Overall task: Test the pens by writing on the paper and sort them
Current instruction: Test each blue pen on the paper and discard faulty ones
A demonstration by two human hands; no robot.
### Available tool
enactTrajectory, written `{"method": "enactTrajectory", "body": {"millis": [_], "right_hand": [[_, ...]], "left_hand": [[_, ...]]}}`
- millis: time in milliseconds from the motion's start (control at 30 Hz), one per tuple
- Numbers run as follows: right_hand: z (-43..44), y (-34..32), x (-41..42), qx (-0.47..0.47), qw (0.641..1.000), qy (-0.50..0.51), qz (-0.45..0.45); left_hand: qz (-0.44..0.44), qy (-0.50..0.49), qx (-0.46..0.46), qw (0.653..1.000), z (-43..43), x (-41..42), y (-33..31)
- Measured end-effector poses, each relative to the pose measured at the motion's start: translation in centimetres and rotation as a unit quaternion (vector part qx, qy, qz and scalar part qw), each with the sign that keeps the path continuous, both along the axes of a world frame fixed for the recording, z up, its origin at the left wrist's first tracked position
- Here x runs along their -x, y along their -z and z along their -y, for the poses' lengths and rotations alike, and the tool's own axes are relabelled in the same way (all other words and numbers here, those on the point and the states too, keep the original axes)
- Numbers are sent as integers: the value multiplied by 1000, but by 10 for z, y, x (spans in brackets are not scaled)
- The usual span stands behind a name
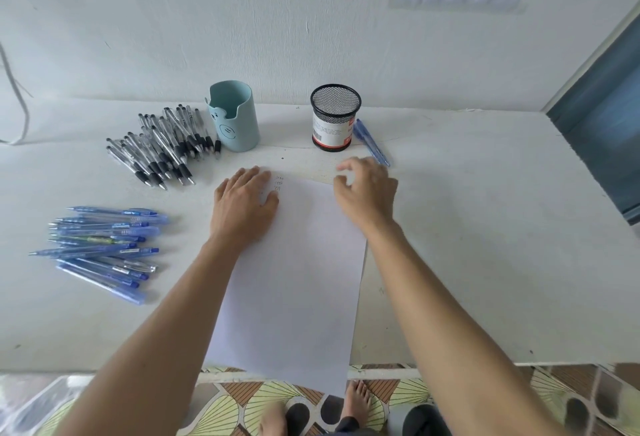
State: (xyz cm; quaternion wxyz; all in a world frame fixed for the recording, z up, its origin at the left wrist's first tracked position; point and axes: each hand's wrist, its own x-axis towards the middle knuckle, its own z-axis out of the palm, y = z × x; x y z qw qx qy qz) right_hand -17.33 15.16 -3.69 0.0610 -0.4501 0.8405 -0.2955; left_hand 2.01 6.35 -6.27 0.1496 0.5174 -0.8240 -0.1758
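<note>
Here, white table (485,227) against wall (173,19); left hand (242,203) flat on paper (294,279); right hand (367,196), grip loose, empty.

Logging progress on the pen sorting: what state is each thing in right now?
Paper, flat, few marks at top.
Left hand, flat on paper.
Right hand, loosely curled, empty.
Teal cup, upright.
Mesh cup, upright.
Black pens, piled loose.
Blue pens, piled loose.
Stray pens, lying beside mesh cup.
</note>
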Motion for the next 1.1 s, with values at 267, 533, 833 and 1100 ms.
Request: {"method": "enactTrajectory", "body": {"millis": [267, 533, 833, 1100], "right_hand": [[-31, 30, -43, -130, 983, -105, -72], [-34, 32, -44, -139, 981, -101, -93], [-34, 32, -47, -129, 982, -90, -102], [-34, 31, -47, -127, 983, -86, -102]], "left_hand": [[-164, -58, -56, 983, -8, -20, -30], [33, -139, 93, 985, -7, -74, -33], [151, -185, -40, 970, -4, -118, -23], [88, -181, 44, 979, -15, -120, -23]]}}
